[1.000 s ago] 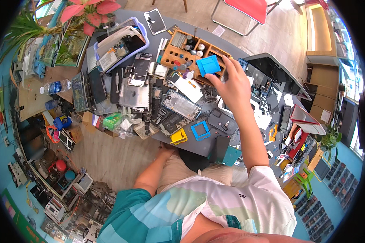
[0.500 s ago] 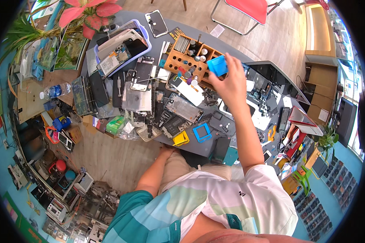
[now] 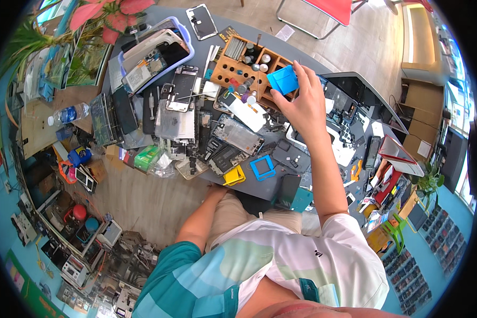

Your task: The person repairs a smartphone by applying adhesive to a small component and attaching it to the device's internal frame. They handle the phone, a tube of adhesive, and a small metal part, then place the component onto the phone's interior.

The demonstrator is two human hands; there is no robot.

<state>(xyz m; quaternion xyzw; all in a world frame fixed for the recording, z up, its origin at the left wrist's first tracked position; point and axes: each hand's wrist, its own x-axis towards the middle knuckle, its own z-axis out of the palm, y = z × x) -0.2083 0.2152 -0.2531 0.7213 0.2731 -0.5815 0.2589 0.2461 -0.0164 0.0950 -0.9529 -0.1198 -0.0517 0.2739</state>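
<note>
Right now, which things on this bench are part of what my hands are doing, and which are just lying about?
In hand:
right hand
blue square piece
wooden tool organizer

Lying about:
blue frame
yellow piece
water bottle
plastic tray of phone parts

Dark grey workbench point(image 3: 273, 188), wooden tool organiser point(image 3: 237, 66), phone screens point(image 3: 183, 90), blue frame point(image 3: 262, 168), yellow frame point(image 3: 234, 175)

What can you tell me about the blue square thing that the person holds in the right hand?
The blue square piece is a flat, bright blue pad or frame that looks like plastic or rubber, with a smooth face and rounded corners. It is tilted and held above the wooden tool organizer, near its right end. The right hand grips it by its lower right edge with the fingertips. Whether it touches the organizer cannot be told. A similar blue frame with an open middle lies on the grey desk nearer the person.
</note>
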